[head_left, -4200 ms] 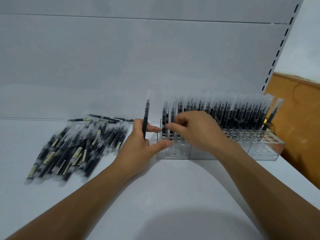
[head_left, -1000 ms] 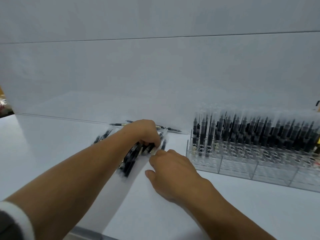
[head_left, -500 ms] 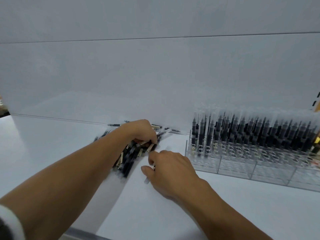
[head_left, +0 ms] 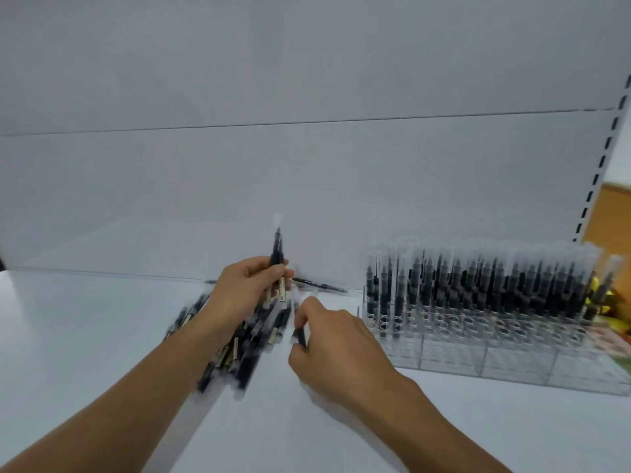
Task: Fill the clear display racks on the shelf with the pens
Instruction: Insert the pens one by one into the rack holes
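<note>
Right, head view: white shelf (head_left: 102, 336) w/ pale grey back panel (head_left: 307, 80), slotted upright (head_left: 601, 158) at far R, orange-brown wall (head_left: 611, 213) beyond it. Pile of pens (head_left: 246, 343) lies flat L of centre, long axes approx. front-left to back-right. Left hand (head_left: 246, 288), above the pile, grips a pen bundle (head_left: 277, 249) upright, clear caps up. Right hand (head_left: 341, 349), just beside it, pinches a single pen (head_left: 300, 332), tilted, steep. Clear racks (head_left: 478, 356) at R: racked pens (head_left: 495, 285) stand vertical in back rows, caps up; front rows show open holes.
</note>
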Action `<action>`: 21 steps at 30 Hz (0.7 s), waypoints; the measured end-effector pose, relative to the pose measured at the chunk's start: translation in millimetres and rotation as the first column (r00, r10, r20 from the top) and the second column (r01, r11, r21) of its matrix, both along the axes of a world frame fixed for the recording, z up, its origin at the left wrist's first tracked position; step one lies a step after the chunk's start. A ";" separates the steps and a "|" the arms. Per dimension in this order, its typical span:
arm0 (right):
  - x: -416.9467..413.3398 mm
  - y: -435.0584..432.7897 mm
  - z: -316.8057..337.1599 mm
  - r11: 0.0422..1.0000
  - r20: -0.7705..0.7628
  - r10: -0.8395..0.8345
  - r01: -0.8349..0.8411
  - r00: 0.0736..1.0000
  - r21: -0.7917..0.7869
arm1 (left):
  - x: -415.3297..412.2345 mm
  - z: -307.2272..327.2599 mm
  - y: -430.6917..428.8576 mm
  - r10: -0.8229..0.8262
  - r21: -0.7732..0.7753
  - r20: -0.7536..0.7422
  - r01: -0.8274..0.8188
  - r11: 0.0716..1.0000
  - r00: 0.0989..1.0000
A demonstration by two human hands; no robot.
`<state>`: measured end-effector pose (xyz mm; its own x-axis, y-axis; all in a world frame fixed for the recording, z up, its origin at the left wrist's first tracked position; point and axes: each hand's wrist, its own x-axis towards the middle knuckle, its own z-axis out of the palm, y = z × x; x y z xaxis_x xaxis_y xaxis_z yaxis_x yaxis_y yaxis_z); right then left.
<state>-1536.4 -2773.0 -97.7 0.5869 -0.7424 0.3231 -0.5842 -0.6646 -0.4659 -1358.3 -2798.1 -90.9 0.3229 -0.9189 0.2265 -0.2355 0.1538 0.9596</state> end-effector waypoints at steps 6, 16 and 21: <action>-31.8 -0.4 33.1 0.998 0.071 0.054 -0.056 0.996 0.030 | -2.7 1.1 13.9 -0.036 -0.136 -0.144 0.016 0.991 0.989; -129.1 -58.6 42.7 0.996 0.532 -0.087 0.075 0.842 0.045 | -81.4 -4.3 25.7 -0.357 -0.301 -0.174 0.295 0.907 0.918; -132.6 -67.9 26.1 0.985 0.583 -0.158 0.168 0.797 0.038 | -120.5 -6.8 18.2 -0.439 -0.381 -0.151 0.357 0.853 0.886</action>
<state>-1669.0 -2840.9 -71.6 0.1560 -0.8026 0.5758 -0.3069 -0.5935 -0.7440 -1478.8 -2779.9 -97.6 0.0251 -0.8609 0.5081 0.1307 0.5068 0.8521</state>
